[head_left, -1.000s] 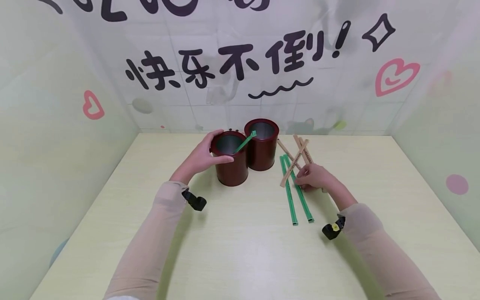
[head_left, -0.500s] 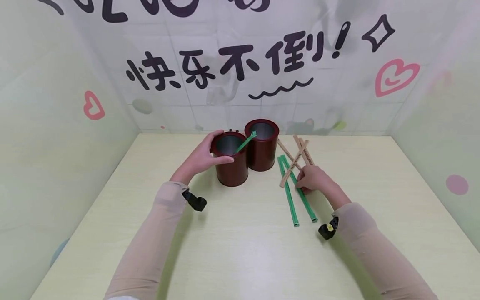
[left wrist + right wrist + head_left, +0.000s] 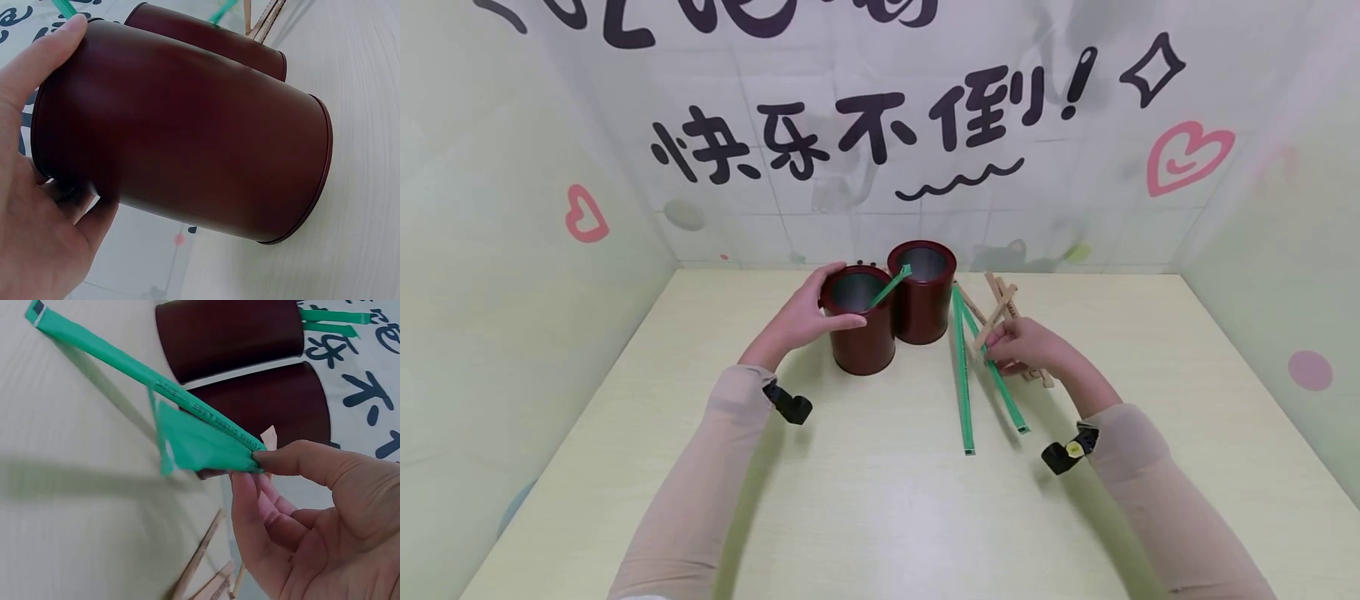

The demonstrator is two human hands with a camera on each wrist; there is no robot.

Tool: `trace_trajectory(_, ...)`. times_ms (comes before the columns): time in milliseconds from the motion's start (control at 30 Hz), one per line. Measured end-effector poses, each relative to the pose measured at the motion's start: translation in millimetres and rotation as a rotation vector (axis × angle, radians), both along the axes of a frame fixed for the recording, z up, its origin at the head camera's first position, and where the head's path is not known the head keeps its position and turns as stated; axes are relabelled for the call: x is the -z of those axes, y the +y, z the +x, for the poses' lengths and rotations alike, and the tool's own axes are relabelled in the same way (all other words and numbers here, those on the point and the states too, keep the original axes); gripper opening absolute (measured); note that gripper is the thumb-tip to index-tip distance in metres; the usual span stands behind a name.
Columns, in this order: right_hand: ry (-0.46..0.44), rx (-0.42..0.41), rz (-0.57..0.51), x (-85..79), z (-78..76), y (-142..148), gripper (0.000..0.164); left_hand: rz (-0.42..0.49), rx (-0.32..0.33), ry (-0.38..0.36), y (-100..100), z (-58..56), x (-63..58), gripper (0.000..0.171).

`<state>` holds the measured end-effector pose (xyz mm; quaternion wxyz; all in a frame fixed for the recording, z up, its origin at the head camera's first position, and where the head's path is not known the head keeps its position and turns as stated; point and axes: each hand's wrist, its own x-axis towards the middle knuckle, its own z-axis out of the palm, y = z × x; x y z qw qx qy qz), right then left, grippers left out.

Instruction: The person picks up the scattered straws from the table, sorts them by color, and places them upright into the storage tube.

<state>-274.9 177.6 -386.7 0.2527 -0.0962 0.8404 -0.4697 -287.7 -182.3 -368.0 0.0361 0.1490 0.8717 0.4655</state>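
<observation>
1. One pale wall (image 3: 880, 229), lettered in black, rises at twelve o'clock, facing the person.
2. One pale wood-grain tabletop (image 3: 865, 500) spreads below it.
3. Two glossy dark-red cylindrical canisters stand upright near twelve: the nearer canister (image 3: 862, 343) and, toward its one o'clock, the farther canister (image 3: 923, 312).
4. Two bare hands: the left hand (image 3: 801, 317), at eleven, grips the nearer canister's rim; the right hand (image 3: 1030, 348), at one, pinches a slim flat green printed stick (image 3: 1006, 396).
5. A second green stick (image 3: 962, 375) slants beside it; I can't tell whether those fingertips catch it too.
6. Several tan printed sticks (image 3: 997, 314) lie crossed at the right hand's eleven.
7. A green end (image 3: 891, 285) pokes from the nearer canister, tilted toward one.
</observation>
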Motion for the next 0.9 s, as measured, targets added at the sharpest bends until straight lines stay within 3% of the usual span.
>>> trace_trajectory(267,0.023,0.045,-0.079,-22.2,6.8,2,0.037,0.005,0.001,-0.007,0,0.8,-0.3,0.095)
trace_trajectory(500,0.041,0.089,-0.220,-40.4,10.8,1,0.046,0.003,0.001,-0.001,-1,1.4,-1.4,0.095)
trace_trajectory(900,0.106,0.145,-0.418,-71.6,11.0,-16,0.023,0.002,0.005,-0.012,0,1.6,-2.7,0.096)
